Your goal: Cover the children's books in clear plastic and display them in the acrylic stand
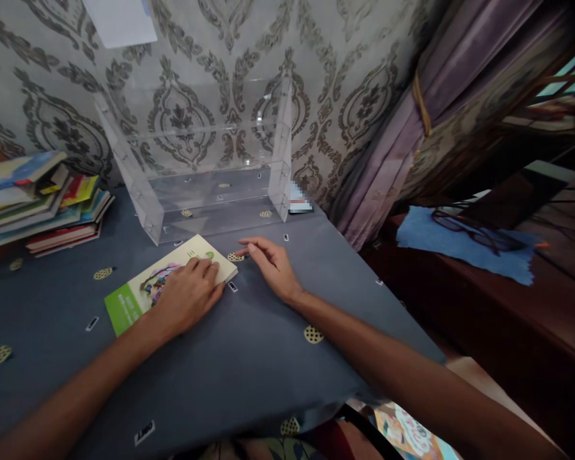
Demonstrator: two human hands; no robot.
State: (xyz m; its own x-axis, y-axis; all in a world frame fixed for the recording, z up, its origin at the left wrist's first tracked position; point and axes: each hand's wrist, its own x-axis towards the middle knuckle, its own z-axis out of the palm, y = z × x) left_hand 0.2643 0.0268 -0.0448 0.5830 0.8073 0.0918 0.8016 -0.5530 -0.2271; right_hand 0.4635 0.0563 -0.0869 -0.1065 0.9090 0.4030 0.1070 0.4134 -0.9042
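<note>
A book [134,291] with a cream and green cover and a coloured picture lies flat on the dark grey tablecloth. My left hand [186,291] is on top of it, fingers bent over the cover and thumb along the near edge; the palm side is hidden. Just right of the book, my right hand [271,265] hovers low over or rests on the cloth, which of the two I cannot tell. Its fingers are loosely stretched with nothing between them, apart from the book. Behind both hands stands a clear plastic tiered rack [211,201].
Several stacked books [43,198] are at the far left. Patterned wallpaper [249,57] backs the table [249,377], with a tied purple curtain [388,166] on the right. Glasses [479,231] lie on a blue cloth [426,239]. A colourful printed item [407,431] is below the table edge.
</note>
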